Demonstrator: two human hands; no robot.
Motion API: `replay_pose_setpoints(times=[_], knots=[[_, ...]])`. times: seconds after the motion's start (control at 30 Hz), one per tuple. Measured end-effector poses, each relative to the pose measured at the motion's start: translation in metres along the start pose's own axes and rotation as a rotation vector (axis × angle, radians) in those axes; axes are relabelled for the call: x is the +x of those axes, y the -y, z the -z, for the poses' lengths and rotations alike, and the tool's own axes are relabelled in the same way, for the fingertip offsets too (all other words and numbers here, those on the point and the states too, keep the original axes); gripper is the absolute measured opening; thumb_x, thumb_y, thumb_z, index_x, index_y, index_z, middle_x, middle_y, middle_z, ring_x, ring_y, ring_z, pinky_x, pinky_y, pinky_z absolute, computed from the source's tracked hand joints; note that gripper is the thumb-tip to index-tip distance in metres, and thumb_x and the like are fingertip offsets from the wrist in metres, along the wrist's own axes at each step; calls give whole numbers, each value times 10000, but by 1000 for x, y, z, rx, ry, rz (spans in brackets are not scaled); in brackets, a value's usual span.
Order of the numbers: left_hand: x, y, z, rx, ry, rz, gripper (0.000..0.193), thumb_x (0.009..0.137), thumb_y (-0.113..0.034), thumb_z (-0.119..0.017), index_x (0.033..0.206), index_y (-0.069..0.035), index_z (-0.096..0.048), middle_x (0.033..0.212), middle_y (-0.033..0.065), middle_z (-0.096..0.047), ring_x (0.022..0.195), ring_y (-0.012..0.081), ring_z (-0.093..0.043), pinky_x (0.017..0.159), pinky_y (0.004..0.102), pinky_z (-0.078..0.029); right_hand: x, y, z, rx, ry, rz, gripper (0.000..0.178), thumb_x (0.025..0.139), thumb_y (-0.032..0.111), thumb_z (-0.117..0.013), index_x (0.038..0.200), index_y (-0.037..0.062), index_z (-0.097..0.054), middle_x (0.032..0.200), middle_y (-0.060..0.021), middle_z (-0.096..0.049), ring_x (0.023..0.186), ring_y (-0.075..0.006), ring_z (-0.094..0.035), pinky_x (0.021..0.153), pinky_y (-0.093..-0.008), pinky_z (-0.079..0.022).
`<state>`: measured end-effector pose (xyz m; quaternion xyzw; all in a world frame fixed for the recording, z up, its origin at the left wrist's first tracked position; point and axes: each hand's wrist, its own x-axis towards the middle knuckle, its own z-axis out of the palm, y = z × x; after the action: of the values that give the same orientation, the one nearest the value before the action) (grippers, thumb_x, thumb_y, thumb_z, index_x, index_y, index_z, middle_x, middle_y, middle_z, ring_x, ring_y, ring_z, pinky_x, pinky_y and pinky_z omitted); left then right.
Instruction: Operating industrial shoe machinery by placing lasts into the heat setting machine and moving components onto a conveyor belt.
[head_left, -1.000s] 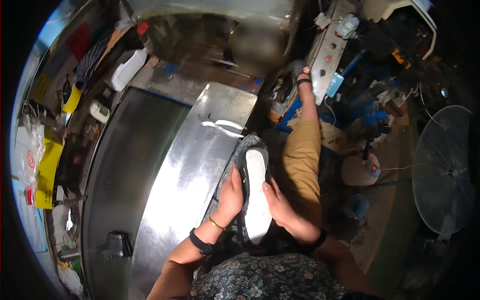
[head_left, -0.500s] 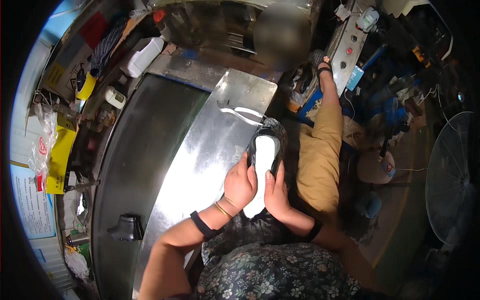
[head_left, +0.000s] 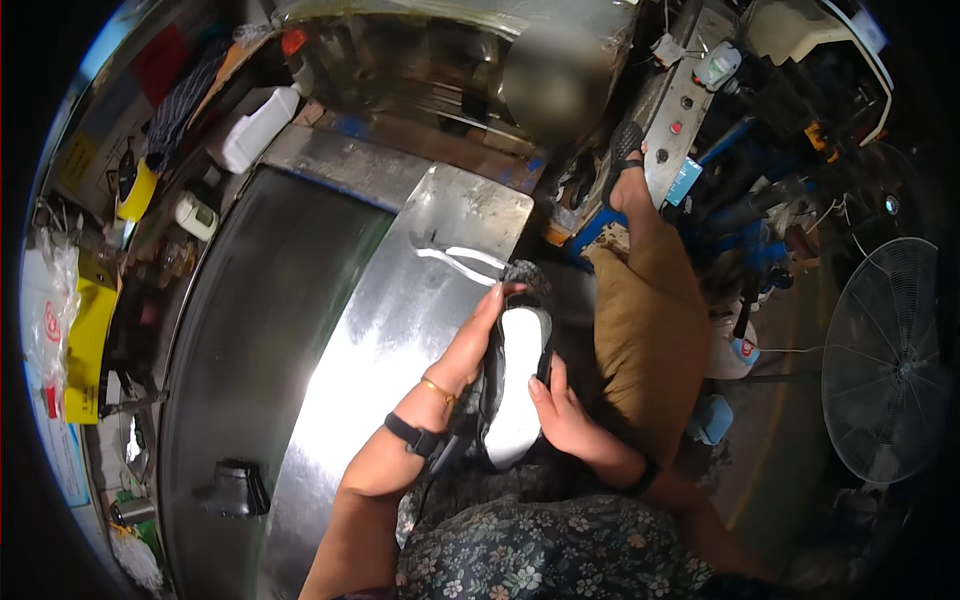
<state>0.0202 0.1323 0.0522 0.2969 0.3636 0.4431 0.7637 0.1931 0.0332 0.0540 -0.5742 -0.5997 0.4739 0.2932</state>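
Observation:
A black shoe (head_left: 494,385), its long white sole-shaped face (head_left: 517,390) turned up, rests over my lap between both hands. My left hand (head_left: 474,335) grips its left side near the far end, the fingertips reaching over that end. On the right edge my right hand (head_left: 570,415) holds the shoe, with the thumb against the white face and the fingers along the side. Two curved white strips (head_left: 462,263) lie on the shiny metal table (head_left: 375,320) just beyond. At the left, a black ankle boot (head_left: 240,490) stands on the dark belt (head_left: 270,330).
Along the left edge are a white plastic bottle (head_left: 258,130), a roll of yellow tape (head_left: 138,195) and a yellow box (head_left: 92,345). A leg in tan trousers (head_left: 650,320) stretches out on the right, near a control panel (head_left: 672,150). Farther right stands a fan (head_left: 890,360).
My left hand has slid up toward the shoe's far end, its fingers now over it. The shoe has come slightly nearer to me. My right hand still holds the right edge.

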Motion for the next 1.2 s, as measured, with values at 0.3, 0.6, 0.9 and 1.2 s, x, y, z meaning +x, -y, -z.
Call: replay_pose_setpoints(times=[0.3, 0.6, 0.9, 1.2], knots=[[8, -2, -16, 305, 239, -99, 408, 943, -197, -574, 1322, -65, -504, 1510, 183, -303, 1422, 271, -252, 1143, 346, -205, 91, 19, 41, 797, 203, -66, 369, 1032, 258, -433, 1301, 21, -523, 1306, -52, -535, 1201, -132, -469, 1029, -284, -355], [6, 21, -13, 575, 6, -247, 445, 906, -197, -626, 1311, -77, -489, 1425, 241, -410, 1407, 348, -292, 1120, 385, -266, 95, 14, 68, 1028, 485, -164, 391, 1032, 223, -405, 1368, 32, -469, 1371, -59, -497, 1239, -138, -459, 1048, -289, -338], [13, 6, -21, 384, 236, -141, 542, 853, -200, -719, 1314, -75, -464, 1305, 97, -493, 1302, 255, -402, 1102, 366, -286, 76, 4, 50, 485, 19, 36, 363, 1014, 106, -403, 1358, 30, -487, 1337, -61, -528, 1243, -151, -460, 1048, -273, -333], [1, -4, -22, 328, 224, 10, 787, 820, -225, -755, 1448, -43, -317, 1405, 115, -411, 1311, 202, -378, 1079, 317, -329, 60, -2, 72, 819, 355, -135, 532, 960, 70, -531, 1465, 112, -371, 1242, 3, -520, 962, -67, -515, 837, -211, -437]])
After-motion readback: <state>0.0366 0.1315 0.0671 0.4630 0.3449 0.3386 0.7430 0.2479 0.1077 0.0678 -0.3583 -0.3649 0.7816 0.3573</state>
